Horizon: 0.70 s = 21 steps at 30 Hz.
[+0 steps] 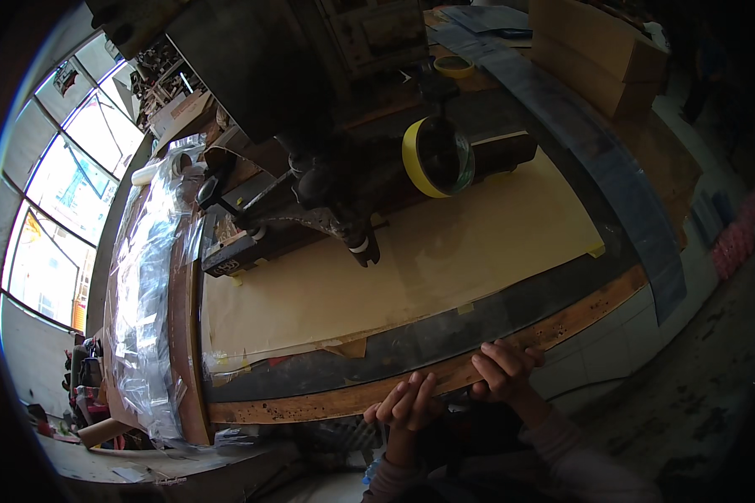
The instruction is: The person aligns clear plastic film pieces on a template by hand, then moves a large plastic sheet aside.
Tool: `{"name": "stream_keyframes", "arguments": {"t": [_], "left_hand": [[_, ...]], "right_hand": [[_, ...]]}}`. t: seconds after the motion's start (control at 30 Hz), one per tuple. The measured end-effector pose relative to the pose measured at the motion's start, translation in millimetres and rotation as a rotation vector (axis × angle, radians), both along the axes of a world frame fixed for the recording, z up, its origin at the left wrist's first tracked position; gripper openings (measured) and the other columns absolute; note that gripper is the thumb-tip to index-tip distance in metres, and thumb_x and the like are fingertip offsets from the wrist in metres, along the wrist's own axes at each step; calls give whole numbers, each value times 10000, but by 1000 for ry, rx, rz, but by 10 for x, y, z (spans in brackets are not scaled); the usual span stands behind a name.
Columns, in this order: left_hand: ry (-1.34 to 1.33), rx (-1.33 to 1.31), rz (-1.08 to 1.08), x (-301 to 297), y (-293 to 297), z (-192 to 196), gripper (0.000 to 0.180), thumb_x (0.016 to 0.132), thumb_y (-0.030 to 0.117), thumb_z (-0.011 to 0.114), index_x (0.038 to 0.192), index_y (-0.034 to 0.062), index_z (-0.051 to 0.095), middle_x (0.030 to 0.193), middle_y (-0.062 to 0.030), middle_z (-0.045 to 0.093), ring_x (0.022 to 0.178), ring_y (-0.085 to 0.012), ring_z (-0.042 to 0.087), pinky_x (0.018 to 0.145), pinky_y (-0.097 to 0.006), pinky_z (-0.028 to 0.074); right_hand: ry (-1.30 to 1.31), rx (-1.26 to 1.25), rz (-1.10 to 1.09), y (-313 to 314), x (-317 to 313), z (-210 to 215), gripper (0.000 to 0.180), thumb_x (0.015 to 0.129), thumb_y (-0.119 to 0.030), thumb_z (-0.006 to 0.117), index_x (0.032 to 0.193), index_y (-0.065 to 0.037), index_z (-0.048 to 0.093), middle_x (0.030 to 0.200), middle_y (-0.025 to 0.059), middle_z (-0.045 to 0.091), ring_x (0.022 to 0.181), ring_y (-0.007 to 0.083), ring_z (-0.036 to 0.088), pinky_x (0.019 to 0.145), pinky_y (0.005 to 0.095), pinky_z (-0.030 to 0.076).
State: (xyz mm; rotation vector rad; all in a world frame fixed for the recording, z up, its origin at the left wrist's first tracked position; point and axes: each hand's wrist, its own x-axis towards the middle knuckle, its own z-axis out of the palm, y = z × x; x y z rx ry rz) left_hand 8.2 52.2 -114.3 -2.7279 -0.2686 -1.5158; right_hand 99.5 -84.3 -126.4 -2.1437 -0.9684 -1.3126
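My left hand (407,404) rests its fingertips on the wooden edge strip (310,407) at the front of the worktable. Its fingers are loosely bent and hold nothing. A little to the right, my right hand (505,370) lies on the same strip, fingers slightly apart and bent, also holding nothing. Beyond the strip, a large cream sheet (445,264) lies across the dark tabletop (512,306), with bits of yellow tape at its edges. A dark machine head (310,180) with a pointed lower part (365,251) hangs over the sheet.
A yellow tape roll (415,159) appears above the sheet's far side, next to a long dark bar (226,264). Crumpled clear plastic (147,310) covers the left side. Cardboard boxes (596,50) stand at the far right, and another tape roll (454,67) lies farther back.
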Motion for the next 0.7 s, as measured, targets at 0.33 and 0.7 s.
{"name": "stream_keyframes", "arguments": {"t": [0.33, 0.7], "left_hand": [[74, -46, -58, -90, 14, -44, 222, 830, 219, 580, 1008, 320, 667, 1075, 150, 554, 1094, -49, 449, 992, -338, 222], [-240, 68, -64, 181, 91, -103, 128, 936, 248, 442, 938, 217, 566, 912, 97, 649, 895, -90, 549, 858, -327, 313]], "right_hand": [[-12, 16, 6, -3, -1, 24, 360, 998, -413, 280, 1064, -201, 563, 1085, -18, 582, 1014, 117, 544, 1017, 402, 239], [-14, 7, 17, 4, 22, 35, 388, 977, -430, 287, 1038, -156, 554, 1080, 25, 576, 1002, 153, 523, 964, 404, 257]]}}
